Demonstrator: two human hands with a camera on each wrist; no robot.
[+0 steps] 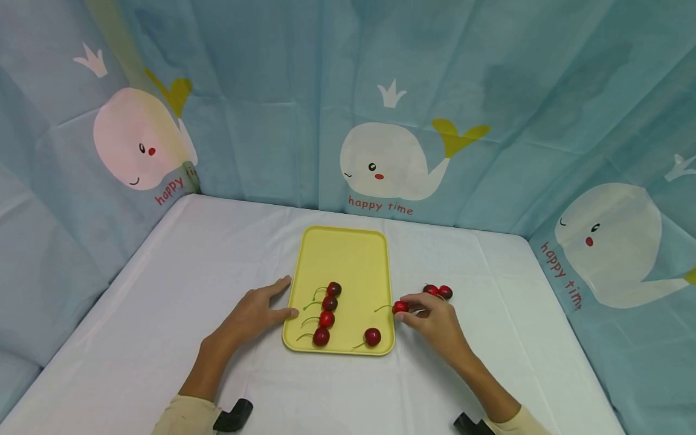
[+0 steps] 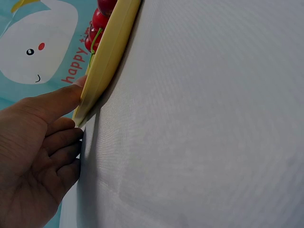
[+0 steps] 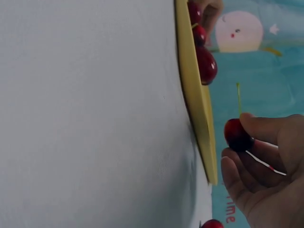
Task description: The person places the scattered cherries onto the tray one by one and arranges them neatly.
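My right hand (image 1: 435, 317) pinches a red cherry (image 1: 400, 307) between thumb and fingers, above the right rim of a yellow tray (image 1: 348, 254). Its green stem points left over the tray; the right wrist view shows this cherry (image 3: 237, 135) just off the tray's wall. At the tray's left edge rests my left hand (image 1: 255, 313), thumb tip over the rim and forefinger stretched along the outside. Inside the tray, a column of cherries (image 1: 326, 319) runs along the left part, stems leftward. One dark red cherry (image 1: 372, 336) lies alone at the near right.
Just beyond my right hand, more cherries (image 1: 444, 292) lie on the white tablecloth (image 1: 228, 254), partly hidden by the fingers. Blue curtains (image 1: 261, 139) with printed whales stand along the table's back and sides.
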